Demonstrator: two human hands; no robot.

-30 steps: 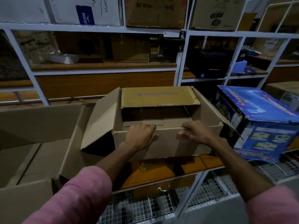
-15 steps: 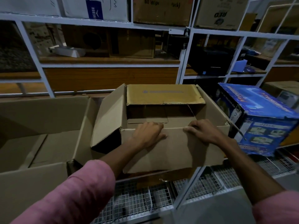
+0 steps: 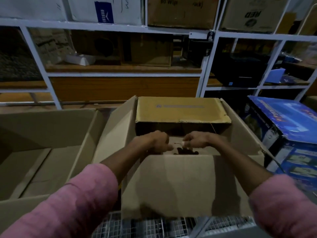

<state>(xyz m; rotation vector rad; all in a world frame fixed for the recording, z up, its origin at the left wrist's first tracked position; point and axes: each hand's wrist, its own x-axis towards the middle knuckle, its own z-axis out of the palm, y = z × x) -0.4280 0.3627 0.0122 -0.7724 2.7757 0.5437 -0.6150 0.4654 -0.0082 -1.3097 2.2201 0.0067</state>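
Both hands, the left hand (image 3: 155, 143) and the right hand (image 3: 197, 140), reach inside the open cardboard box (image 3: 176, 184), close together. Their fingers curl down; I cannot tell if they grip something. The box stands between a bigger carton (image 3: 44, 127) and a blue box (image 3: 291, 121).

A white metal shelving rack (image 3: 204, 69) with wooden boards carries everything here. The open cardboard box (image 3: 171, 182) sits at the middle level, its near side hanging out over the wire mesh (image 3: 154, 227) below. Touching its left flap stands a larger open carton (image 3: 42, 134). Just right of it is a blue printed box (image 3: 283, 127). On the board (image 3: 120, 69) above and behind it lie a white object (image 3: 80, 59) and a brown box (image 3: 151, 50), with a black device (image 3: 240, 69) further right. Higher still stand a white carton with a blue label (image 3: 106, 11) and two brown cartons (image 3: 181, 12).
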